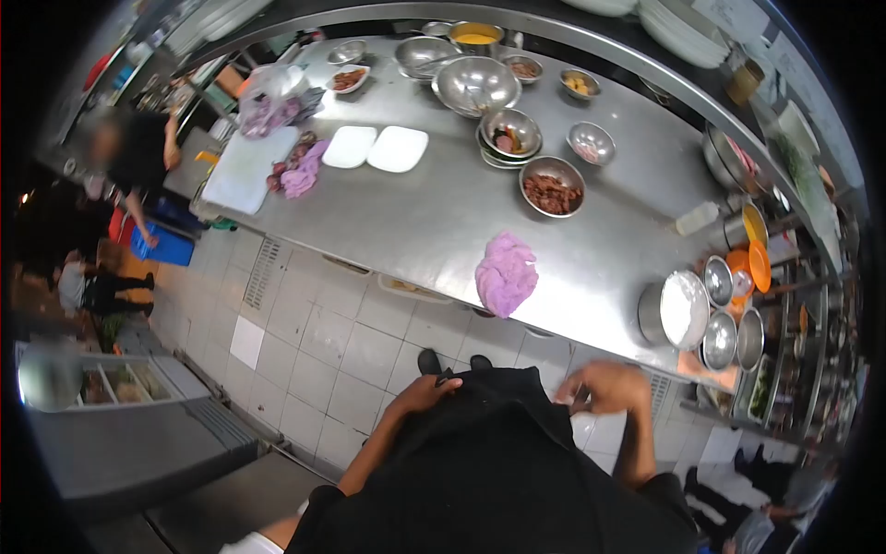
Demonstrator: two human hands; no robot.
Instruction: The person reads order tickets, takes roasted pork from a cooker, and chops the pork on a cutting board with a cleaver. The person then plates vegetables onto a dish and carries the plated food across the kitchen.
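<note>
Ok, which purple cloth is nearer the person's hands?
The crumpled cloth lying alone near the counter edge; the other purple cloth lies farther off, beside the white board.

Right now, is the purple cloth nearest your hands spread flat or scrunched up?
Scrunched up: the purple cloth lies in a creased heap on the steel counter.

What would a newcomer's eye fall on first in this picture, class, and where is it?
Probably the crumpled purple cloth, bright against the steel counter near its front edge. To its right stands a metal pot with something white inside. Closer in, the left hand and right hand flank the wearer's black clothing.
</note>
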